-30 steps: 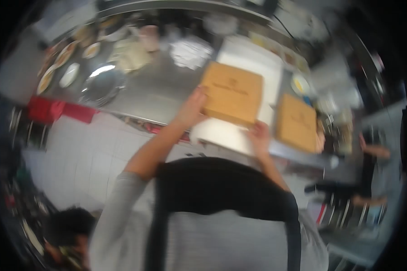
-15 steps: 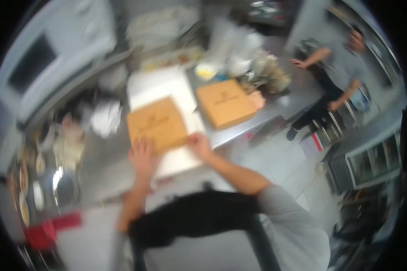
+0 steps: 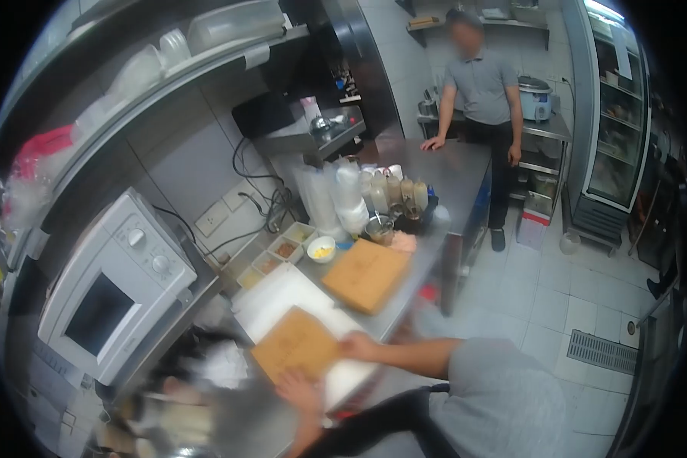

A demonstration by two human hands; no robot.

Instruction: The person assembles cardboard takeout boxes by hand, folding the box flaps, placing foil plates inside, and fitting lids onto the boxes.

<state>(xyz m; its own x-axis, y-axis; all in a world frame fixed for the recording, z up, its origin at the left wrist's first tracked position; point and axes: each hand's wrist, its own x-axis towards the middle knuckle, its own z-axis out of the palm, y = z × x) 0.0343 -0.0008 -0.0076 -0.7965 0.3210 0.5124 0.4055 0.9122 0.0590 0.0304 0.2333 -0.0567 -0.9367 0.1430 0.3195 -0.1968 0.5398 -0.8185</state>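
A closed brown cardboard box [image 3: 296,343] lies partly on a white cutting board [image 3: 271,294]. My left hand [image 3: 299,388] rests at the box's near edge with its fingers spread. At the right corner of the same box is my right hand [image 3: 356,346], its fingers bent in against the cardboard; blur hides the fingertips. A second closed brown box [image 3: 367,276] sits on the steel counter [image 3: 427,263] to the right of the board.
A white microwave [image 3: 118,282] stands at the left. Behind the board are ingredient trays [image 3: 267,264], a bowl with yellow food [image 3: 321,249], stacked plastic cups [image 3: 349,195] and bottles [image 3: 393,191]. A person [image 3: 481,91] stands at the counter's far end, one hand on it.
The view has swung up, bringing the microwave, shelves and whole standing person into sight. Both my hands remain at the same box, which still lies on the board.
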